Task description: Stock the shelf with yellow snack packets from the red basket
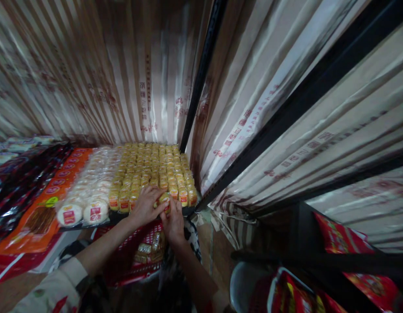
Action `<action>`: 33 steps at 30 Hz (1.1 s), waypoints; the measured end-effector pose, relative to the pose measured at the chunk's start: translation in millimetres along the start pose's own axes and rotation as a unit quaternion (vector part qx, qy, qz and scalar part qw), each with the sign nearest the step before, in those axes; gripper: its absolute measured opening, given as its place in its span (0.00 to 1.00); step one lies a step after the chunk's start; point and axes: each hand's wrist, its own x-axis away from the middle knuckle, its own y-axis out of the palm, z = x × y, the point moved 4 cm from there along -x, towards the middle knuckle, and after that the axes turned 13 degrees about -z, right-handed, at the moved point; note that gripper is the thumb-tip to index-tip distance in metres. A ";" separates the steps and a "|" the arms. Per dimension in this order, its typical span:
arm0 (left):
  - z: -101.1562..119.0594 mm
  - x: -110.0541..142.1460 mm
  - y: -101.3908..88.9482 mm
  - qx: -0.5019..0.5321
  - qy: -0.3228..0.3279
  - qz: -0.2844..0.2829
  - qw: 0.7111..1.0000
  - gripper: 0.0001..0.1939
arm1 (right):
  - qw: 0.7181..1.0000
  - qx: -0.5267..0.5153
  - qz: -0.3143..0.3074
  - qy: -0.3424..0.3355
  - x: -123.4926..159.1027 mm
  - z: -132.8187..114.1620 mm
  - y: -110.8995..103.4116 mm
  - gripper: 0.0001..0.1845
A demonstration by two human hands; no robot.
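Both my hands meet at the front edge of a shelf (188,211) packed with rows of small yellow wrapped cakes (156,167). My left hand (145,205) and my right hand (173,219) together pinch one yellow wrapped cake (164,199) in the front row. Fingers of both hands are curled on it. To the left lie round white cakes in clear wrappers (87,195).
A red plastic basket (136,256) with a few wrapped cakes sits below my arms. Orange and dark snack packets (41,208) lie at the left. Striped printed curtains (269,100) hang behind and right, crossed by black shelf bars (201,74). Red bags (338,237) fill the lower right.
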 end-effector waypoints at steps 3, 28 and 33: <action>-4.4 -3.4 -1.2 0.016 -0.024 0.023 0.999 0.16 | 1.000 -0.018 -0.007 -0.003 0.4 2.8 3.1 0.29; -11.9 -31.6 22.7 -0.041 -0.064 0.048 0.996 0.13 | 0.999 0.044 0.002 0.007 -6.1 34.7 -0.2 0.27; -16.8 -32.2 22.4 -0.070 -0.086 0.015 0.994 0.12 | 0.998 0.043 -0.030 0.037 -7.0 32.2 -2.5 0.27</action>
